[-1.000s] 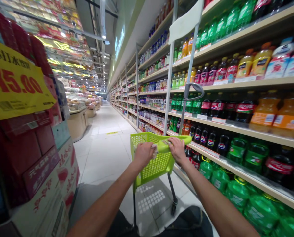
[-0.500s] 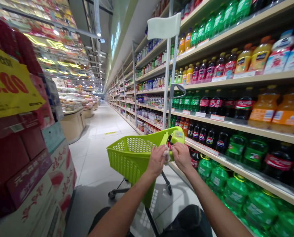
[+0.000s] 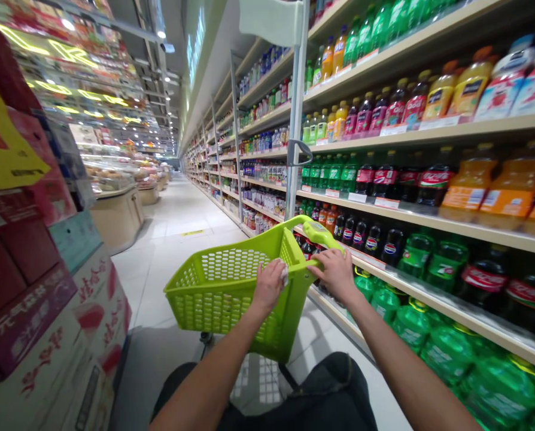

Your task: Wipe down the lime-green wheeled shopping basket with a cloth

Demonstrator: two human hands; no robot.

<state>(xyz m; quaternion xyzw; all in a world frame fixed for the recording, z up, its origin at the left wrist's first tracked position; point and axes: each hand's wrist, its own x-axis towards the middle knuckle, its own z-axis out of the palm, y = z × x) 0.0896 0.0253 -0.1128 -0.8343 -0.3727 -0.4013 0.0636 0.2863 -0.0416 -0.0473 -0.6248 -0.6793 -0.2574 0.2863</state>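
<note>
A lime-green plastic shopping cart (image 3: 222, 293) with a perforated basket stands in front of me in a supermarket aisle, swung so its basket points left. My left hand (image 3: 268, 284) is closed on the basket's near rim, with a small white cloth or tissue (image 3: 285, 275) under its fingers. My right hand (image 3: 336, 274) grips the cart's green handle (image 3: 318, 233) close beside it. A grey pole (image 3: 297, 126) with a white sign rises from the cart.
Shelves of soft-drink bottles (image 3: 411, 179) run along the right, green bottles (image 3: 433, 353) lowest. Stacked red and white cartons (image 3: 47, 311) with a yellow price sign (image 3: 2, 149) stand at left. The white tiled aisle (image 3: 178, 239) stretches ahead past counters (image 3: 115, 215).
The cart has swung from facing down the aisle to pointing left. My hands came together at the handle, then my left settled on the rim. My view drifted right.
</note>
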